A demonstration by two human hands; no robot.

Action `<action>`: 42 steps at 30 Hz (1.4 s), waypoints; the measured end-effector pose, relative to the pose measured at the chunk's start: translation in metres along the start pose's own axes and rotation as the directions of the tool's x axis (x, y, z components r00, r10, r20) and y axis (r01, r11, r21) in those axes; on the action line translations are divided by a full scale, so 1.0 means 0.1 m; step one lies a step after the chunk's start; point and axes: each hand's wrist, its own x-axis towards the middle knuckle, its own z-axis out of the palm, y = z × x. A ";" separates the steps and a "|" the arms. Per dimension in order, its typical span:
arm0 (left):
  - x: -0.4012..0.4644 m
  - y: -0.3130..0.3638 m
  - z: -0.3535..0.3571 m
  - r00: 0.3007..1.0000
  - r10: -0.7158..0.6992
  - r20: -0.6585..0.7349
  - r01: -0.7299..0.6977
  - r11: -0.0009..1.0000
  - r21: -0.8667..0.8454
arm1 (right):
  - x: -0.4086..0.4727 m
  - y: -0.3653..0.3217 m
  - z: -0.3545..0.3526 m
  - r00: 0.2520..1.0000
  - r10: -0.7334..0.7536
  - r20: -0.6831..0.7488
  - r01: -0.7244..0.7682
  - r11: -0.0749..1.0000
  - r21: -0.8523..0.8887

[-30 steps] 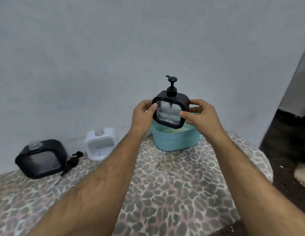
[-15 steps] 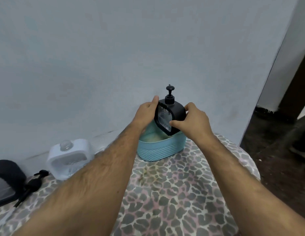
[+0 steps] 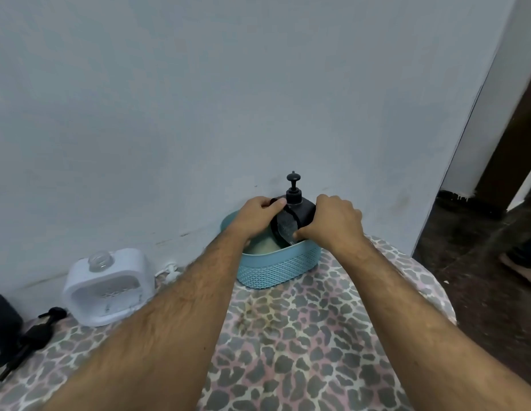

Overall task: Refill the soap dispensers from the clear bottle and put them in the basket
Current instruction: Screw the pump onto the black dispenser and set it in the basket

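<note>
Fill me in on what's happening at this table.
A person is lowering a black soap dispenser, pump fitted, into the blue basket, gripping it with the left hand and right hand. Its lower part is already below the rim. A white dispenser stands open-necked near the wall, a white pump beside it, and a loose black pump lies on the patterned cloth.
</note>
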 end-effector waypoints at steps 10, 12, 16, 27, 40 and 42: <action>0.05 -0.05 0.02 0.998 -0.065 0.007 0.064 0.996 0.065 | 0.07 -0.04 0.04 0.997 -0.004 0.075 0.014 0.991 -0.133; 0.04 -0.05 0.02 0.998 -0.062 0.011 0.061 0.996 0.063 | 0.08 -0.03 0.03 0.996 -0.014 0.086 0.025 0.991 -0.135; 0.02 -0.04 0.04 0.999 -0.037 0.006 0.036 0.994 0.108 | 0.12 0.04 0.03 0.989 -0.022 0.147 0.026 0.999 -0.030; -0.04 -0.01 0.06 0.998 0.033 -0.052 -0.025 0.988 0.154 | 0.11 0.08 0.09 0.996 0.038 0.079 -0.045 0.995 0.086; -0.53 0.33 -0.14 0.962 0.248 0.116 -0.260 0.694 0.671 | -0.06 0.02 0.03 1.000 0.007 0.011 -0.007 0.999 -0.044; -0.69 0.31 -0.22 0.956 0.252 0.153 -0.286 0.668 0.687 | -0.15 0.03 0.03 0.998 -0.050 -0.040 0.050 0.999 -0.008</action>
